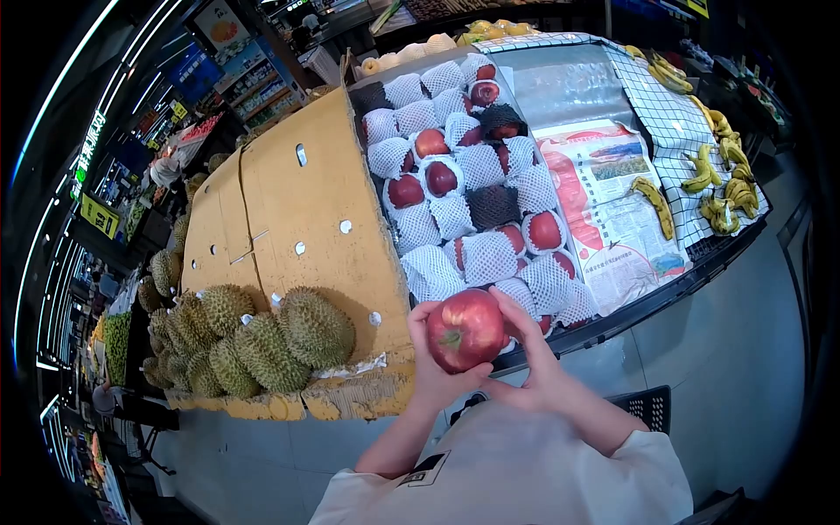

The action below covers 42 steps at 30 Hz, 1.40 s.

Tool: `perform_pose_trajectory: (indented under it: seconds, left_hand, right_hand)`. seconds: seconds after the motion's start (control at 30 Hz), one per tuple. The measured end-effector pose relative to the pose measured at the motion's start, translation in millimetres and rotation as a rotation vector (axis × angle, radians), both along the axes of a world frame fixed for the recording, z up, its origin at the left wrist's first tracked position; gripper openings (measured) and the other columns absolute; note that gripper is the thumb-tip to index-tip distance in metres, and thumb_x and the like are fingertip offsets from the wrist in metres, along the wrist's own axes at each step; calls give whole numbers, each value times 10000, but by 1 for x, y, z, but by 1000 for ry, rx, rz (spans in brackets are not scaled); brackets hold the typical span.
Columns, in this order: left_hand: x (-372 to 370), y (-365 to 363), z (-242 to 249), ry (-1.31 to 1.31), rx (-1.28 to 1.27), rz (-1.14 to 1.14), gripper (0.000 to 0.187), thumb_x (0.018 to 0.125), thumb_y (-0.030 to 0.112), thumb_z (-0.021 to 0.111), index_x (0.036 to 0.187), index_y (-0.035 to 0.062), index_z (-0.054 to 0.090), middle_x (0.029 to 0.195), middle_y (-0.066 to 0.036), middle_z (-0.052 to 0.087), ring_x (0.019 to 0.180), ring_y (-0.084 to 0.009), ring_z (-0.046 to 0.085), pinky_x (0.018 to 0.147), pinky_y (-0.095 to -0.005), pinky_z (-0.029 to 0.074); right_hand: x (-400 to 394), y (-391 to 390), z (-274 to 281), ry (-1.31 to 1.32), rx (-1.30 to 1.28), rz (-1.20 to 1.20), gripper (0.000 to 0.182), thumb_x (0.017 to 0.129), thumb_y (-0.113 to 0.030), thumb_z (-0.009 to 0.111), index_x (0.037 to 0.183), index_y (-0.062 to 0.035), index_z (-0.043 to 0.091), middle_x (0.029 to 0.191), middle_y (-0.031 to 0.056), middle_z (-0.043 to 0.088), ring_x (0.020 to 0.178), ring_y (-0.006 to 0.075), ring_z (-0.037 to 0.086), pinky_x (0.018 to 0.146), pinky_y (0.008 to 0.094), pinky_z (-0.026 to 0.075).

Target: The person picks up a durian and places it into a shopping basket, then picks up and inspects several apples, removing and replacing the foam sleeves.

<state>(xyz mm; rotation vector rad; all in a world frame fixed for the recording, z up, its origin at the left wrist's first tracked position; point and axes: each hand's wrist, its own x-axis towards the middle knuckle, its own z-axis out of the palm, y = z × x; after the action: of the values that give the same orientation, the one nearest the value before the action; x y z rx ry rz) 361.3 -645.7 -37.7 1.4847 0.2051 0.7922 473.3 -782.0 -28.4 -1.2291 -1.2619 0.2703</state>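
Apple (465, 331) cupped between left hand (430, 367) and right hand (535, 354).

The person wears a white short-sleeved shirt (525, 472); its sleeves end above the elbows, leaving both forearms bare. A small black label (426, 468) with pale marks sits on the left sleeve; its text is unreadable.

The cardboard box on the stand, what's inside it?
The cardboard box holds red apples, most wrapped in white foam nets, a few in black nets. Whatever lies beneath this top layer is covered. Both hands hold one bare apple.
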Motion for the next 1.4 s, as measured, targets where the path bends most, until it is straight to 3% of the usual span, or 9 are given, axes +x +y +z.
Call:
perform_pose_trajectory:
  seconds: [0.27, 0.5, 0.57, 0.83, 0.97, 1.03, 1.07, 1.2, 1.4]
  left_hand:
    - [6, 1, 13, 7, -4, -296, 999, 698, 324, 867, 1430, 10, 263, 1403, -161, 375, 1315, -256, 423, 1076, -384, 394]
    - [21, -20, 16, -29, -156, -244, 1058, 696, 319, 892, 1444, 31, 201, 1386, -162, 393, 1297, -248, 446, 1075, -388, 415]
    - [25, -22, 17, -58, -83, -249, 1081, 650, 300, 925, 1432, 37, 227, 1382, -155, 396, 1290, -242, 453, 1055, -381, 443]
    - [27, -30, 14, -46, 13, -130, 1080, 608, 273, 948, 1415, 36, 271, 1364, -148, 416, 1262, -244, 488, 1036, -364, 452]
    - [28, -28, 14, -41, -48, -164, 1060, 622, 305, 938, 1410, 27, 285, 1347, -151, 436, 1246, -248, 505, 1036, -376, 455]
    - [27, -21, 10, 15, -254, -326, 1041, 647, 378, 911, 1405, 12, 299, 1321, -149, 458, 1233, -254, 518, 1040, -386, 453]
    - [25, -18, 3, 54, -357, -370, 990, 693, 465, 838, 1410, 31, 312, 1314, -156, 475, 1217, -286, 539, 1038, -426, 466]
    - [25, -29, -4, 95, -868, -453, 899, 764, 706, 609, 1415, 134, 369, 1358, -143, 494, 1255, -344, 528, 1046, -487, 472]
    - [23, -29, -11, -176, -1330, -666, 752, 855, 703, 463, 1414, 203, 415, 1420, -82, 468, 1278, -302, 513, 1057, -478, 453]
  right_hand:
    - [5, -9, -6, 253, 49, 2, 980, 698, -141, 889, 1479, -41, 304, 1473, 213, 414, 1350, 319, 453, 1110, 423, 371]
    - [-2, -8, -16, 294, 177, -234, 949, 680, -119, 901, 1433, -42, 329, 1462, 204, 421, 1333, 298, 474, 1094, 422, 406]
    - [1, -7, -21, 233, 226, -228, 946, 663, -41, 884, 1430, -47, 329, 1463, 220, 407, 1338, 322, 463, 1087, 431, 411]
    - [2, -10, -29, 85, 300, -277, 822, 797, -304, 822, 1418, -48, 349, 1430, 272, 431, 1331, 402, 452, 1080, 469, 392]
    - [5, -17, -16, -64, 249, -375, 880, 728, -282, 873, 1407, -50, 362, 1397, 241, 476, 1249, 363, 512, 989, 441, 453]
    - [-1, -18, -6, -77, 185, -530, 925, 653, -261, 906, 1391, -60, 385, 1352, 172, 527, 1105, 291, 551, 839, 391, 479]
    - [-1, -19, -5, -88, 138, -504, 954, 648, -245, 914, 1387, -58, 340, 1355, 196, 477, 1169, 282, 517, 957, 399, 426]
    - [6, -13, 15, -299, 67, -543, 947, 606, -223, 915, 1378, -53, 394, 1295, 159, 535, 1168, 308, 494, 974, 413, 420]
    - [8, -2, 22, -216, 12, -376, 797, 644, -211, 888, 1318, -53, 492, 1325, 145, 533, 1227, 347, 476, 1042, 446, 390]
